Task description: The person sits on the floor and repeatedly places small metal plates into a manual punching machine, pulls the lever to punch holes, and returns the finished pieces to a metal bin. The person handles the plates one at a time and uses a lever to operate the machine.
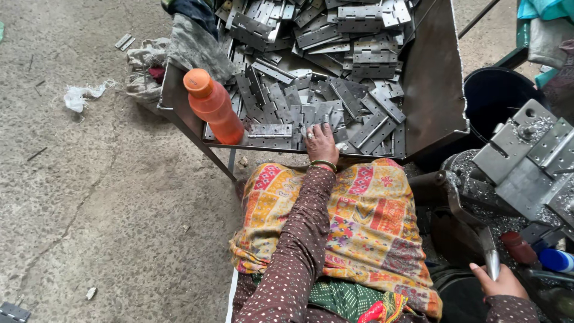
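Many hinges (335, 90) under open left hand (321, 142) (orange bottle (212, 106) beside); right hand (499, 281) grips lever (472, 221).

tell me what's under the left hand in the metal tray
Grey metal hinges, piled loosely across the tray. The left hand rests on them; the tray floor beneath stays hidden.

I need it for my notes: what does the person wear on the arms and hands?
Both arms have long dark brown sleeves with small pale dots. The left hand has a ring on one finger and a green and gold bangle at the wrist. The right hand shows no jewellery.
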{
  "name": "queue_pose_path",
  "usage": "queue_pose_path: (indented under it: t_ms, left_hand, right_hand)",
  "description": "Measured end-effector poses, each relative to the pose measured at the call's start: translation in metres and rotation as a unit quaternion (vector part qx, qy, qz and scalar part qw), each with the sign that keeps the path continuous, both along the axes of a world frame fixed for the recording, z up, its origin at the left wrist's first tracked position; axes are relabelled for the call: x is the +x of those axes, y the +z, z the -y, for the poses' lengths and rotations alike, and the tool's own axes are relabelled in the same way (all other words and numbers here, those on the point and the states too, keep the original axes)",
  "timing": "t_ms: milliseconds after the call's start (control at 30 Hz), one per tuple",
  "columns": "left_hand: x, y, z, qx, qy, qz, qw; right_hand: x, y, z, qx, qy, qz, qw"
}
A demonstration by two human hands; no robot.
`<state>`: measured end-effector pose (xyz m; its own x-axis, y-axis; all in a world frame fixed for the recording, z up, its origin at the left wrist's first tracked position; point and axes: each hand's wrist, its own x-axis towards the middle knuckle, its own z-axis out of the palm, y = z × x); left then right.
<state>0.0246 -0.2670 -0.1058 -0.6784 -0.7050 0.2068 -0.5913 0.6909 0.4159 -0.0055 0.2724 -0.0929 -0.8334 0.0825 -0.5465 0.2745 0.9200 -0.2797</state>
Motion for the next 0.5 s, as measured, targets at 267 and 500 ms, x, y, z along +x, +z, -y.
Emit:
queue_pose_path:
  t_ms: [267, 500]
  left_hand:
    - [-0.015, -0.025, -0.018, -0.108, -0.089, -0.017, 0.99]
    - [-0.022, -0.015, -0.023, -0.093, -0.093, 0.011, 0.991]
  right_hand:
    - [0.002, 0.009, 0.004, 0.006, 0.003, -0.027, 1.0]
    - [-0.019, 0.018, 0.031, -0.023, 0.028, -0.013, 0.999]
